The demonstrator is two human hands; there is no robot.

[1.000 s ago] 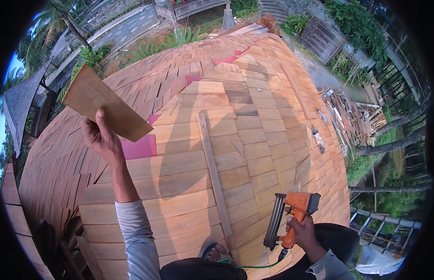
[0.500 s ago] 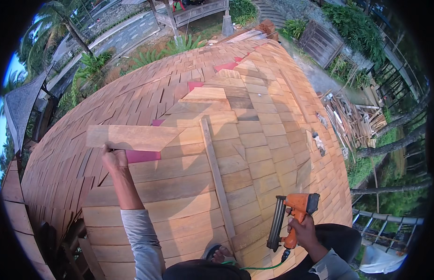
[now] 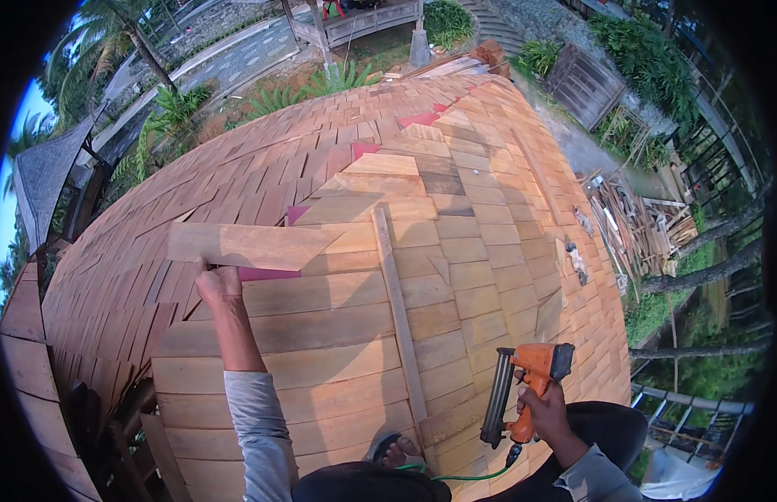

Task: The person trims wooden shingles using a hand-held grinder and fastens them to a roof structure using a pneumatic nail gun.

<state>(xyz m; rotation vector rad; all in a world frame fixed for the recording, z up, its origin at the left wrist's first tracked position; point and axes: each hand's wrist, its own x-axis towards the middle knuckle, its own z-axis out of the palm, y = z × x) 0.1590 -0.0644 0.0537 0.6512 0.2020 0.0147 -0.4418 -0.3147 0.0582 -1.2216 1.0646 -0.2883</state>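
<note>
Shingle [image 3: 255,244] is partly covering pink underlayment [image 3: 271,274] left of the batten [image 3: 399,314]; your left hand [image 3: 219,286] is pinching its near edge, likely steadying it. Right of the batten, your right hand [image 3: 546,412] is gripping a nail gun [image 3: 541,360] by its handle, seemingly for control.

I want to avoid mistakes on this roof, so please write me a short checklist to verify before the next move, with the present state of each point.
1. Board held by the left hand: ok, gripped at its near edge, toward its left end.
2. Pink sheet covered by the board: not ok, a strip shows along the near edge.
3. Nail gun secure in the right hand: ok, held by its handle.
4. Nail gun at the board: not ok, it is apart, off to the right.
5. Green hose joined to the nail gun: ok, at the handle's base.
6. Nails loaded: cannot tell.
</note>
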